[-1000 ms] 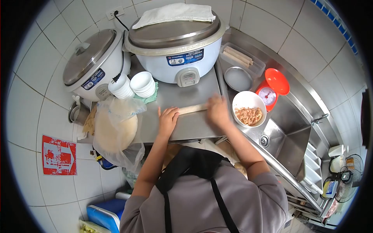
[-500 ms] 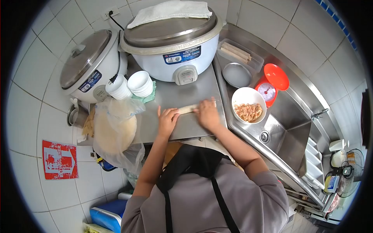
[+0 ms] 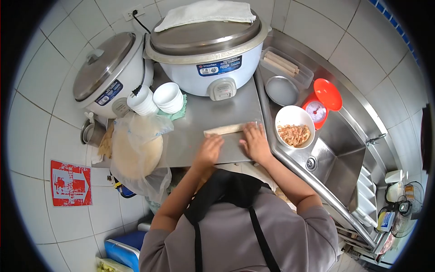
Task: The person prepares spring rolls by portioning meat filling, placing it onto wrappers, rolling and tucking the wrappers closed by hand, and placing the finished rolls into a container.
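A long, pale wrapped roll [image 3: 226, 129] lies crosswise on the steel counter, its right end partly covered. My right hand [image 3: 257, 144] rests on that end, open, with fingers stretched forward and the thumb apart. Just on the near side of the left end is my left hand [image 3: 209, 150]. Its fingers are curled in, and I see nothing in them; their undersides are hidden. To the left, a stack of round pale wrapper sheets [image 3: 141, 152] sits in a clear plastic bag [image 3: 156, 129]. A white bowl of minced filling [image 3: 294, 136] stands to the right.
Two rice cookers, a large one [image 3: 206, 68] and a smaller one [image 3: 108, 86], stand behind. Stacked white bowls [image 3: 167, 98] are in front. A red scale [image 3: 316, 110], a round metal pan [image 3: 282, 90] and a container with similar rolls [image 3: 303, 79] stand near the sink [image 3: 333, 154].
My left hand has drawn back from the top of the roll toward me, its fingers curling. My right hand has shifted slightly nearer and stays at the right end. The view has shifted a little.
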A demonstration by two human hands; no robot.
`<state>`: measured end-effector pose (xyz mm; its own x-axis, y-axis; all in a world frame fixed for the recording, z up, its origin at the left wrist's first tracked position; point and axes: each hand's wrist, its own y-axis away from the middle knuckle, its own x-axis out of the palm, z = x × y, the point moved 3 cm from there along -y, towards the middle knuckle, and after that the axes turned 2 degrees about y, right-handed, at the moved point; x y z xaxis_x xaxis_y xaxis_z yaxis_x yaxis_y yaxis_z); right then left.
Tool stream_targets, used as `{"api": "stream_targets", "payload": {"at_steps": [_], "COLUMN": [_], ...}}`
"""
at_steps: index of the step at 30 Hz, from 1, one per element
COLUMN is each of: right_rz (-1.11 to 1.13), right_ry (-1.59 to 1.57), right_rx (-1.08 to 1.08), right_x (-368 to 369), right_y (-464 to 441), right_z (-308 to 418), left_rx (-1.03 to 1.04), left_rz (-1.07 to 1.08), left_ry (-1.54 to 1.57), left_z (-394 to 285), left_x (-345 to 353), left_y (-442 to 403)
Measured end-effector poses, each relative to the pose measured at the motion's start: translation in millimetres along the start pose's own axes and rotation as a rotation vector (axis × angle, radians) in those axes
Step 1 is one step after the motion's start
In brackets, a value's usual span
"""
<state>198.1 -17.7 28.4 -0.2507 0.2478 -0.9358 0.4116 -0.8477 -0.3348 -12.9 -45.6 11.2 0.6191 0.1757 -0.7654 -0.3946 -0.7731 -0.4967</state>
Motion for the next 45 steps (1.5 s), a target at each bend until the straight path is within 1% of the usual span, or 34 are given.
{"api": "stream_targets", "payload": {"at_steps": [1, 2, 4, 5, 6, 7, 8, 9, 10, 12, 13, 15, 16, 19, 20, 22, 24, 25, 27, 28, 29, 32, 34, 35, 36, 38, 41, 44, 45], "right_rz": [-0.015, -0.030, -0.023, -0.009, 0.005, -0.061, -0.001, 0.059, 0.115, 0.240, 0.304, 0.341, 0.357, 0.541, 0.717, 1.059, 1.158, 1.192, 1.201, 1.205, 1.121, 0.915, 0.785, 0.705, 0.632, 0.508, 0.400, 0.329, 0.293], "right_ry": [0.000, 0.000, 0.040, 0.032, 0.024, -0.040, -0.120, -0.199, -0.277, -0.217, -0.189, -0.222, -0.238, -0.512, -0.679, -1.010, -1.268, -1.398, -1.436, -1.455, -1.493, -1.631, -1.657, -1.643, -1.578, -1.374, -1.099, -0.599, -0.501], "right_rx": [-0.026, -0.051, -0.030, -0.015, 0.003, 0.026, -0.010, -0.048, -0.087, -0.180, -0.228, -0.263, -0.280, -0.198, -0.079, 0.176, 0.216, 0.242, 0.256, 0.259, 0.293, 0.314, 0.350, 0.401, 0.467, 0.508, 0.594, 0.479, 0.441], "right_x": [4, 8, 14, 17, 21, 21, 24, 22, 21, 29, 34, 40, 43, 47, 49, 25, 41, 40, 29, 8, -19, -48, -69, -75, -78, -77, -54, -2, 20], "right_y": [1, 0, -14, -24, -34, -45, -56, -69, -82, -101, -107, -116, -120, -126, -124, -117, -104, -96, -81, -77, -71, -65, -78, -87, -99, -132, -185, -233, -244], "right_z": [6, 8, 3, -2, -7, -8, -8, -6, -6, -1, 0, -2, -4, -19, -27, -34, -52, -64, -92, -99, -111, -169, -204, -220, -234, -264, -312, -362, -375], "left_rx": [0.061, 0.027, -0.042, -0.069, -0.085, -0.101, -0.118, -0.099, -0.163, -0.294, -0.349, -0.461, -0.494, -0.571, -0.583, -0.631, -0.695, -0.636, -0.509, -0.506, -0.506, -0.466, -0.447, -0.445, -0.446, -0.453, -0.443, -0.500, -0.509], "left_rz": [0.059, 0.061, 0.071, 0.104, 0.083, 0.063, 0.044, -0.121, -0.193, -0.336, -0.386, -0.485, -0.484, -0.482, -0.489, -0.490, -0.473, -0.482, -0.496, -0.504, -0.514, -0.520, -0.497, -0.478, -0.455, -0.450, -0.450, -0.415, -0.400], "left_ry": [0.030, 0.007, -0.038, -0.074, -0.056, -0.037, -0.018, 0.008, 0.092, 0.256, 0.276, 0.316, 0.343, 0.440, 0.480, 0.541, 0.588, 0.493, 0.314, 0.286, 0.254, 0.117, 0.016, -0.034, -0.085, -0.140, -0.274, -0.258, -0.282], "left_z": [-8, -10, -18, -14, -7, 4, 14, 24, 28, 38, 40, 37, 34, 24, 21, 13, 5, 3, 0, -5, -10, -15, -16, -16, -17, -19, -17, -19, -19], "left_x": [6, 9, 6, 8, 8, 11, 13, 12, 5, -10, -15, -23, -25, -26, -24, -23, -20, -18, -13, -10, -9, -3, 1, 1, 1, 1, 6, 5, 4], "left_y": [-2, -7, -20, -29, -37, -45, -51, -53, -53, -50, -44, -22, -13, 7, 10, 15, 16, 17, 22, 20, 19, 18, 16, 13, 12, 8, 12, 8, 8]}}
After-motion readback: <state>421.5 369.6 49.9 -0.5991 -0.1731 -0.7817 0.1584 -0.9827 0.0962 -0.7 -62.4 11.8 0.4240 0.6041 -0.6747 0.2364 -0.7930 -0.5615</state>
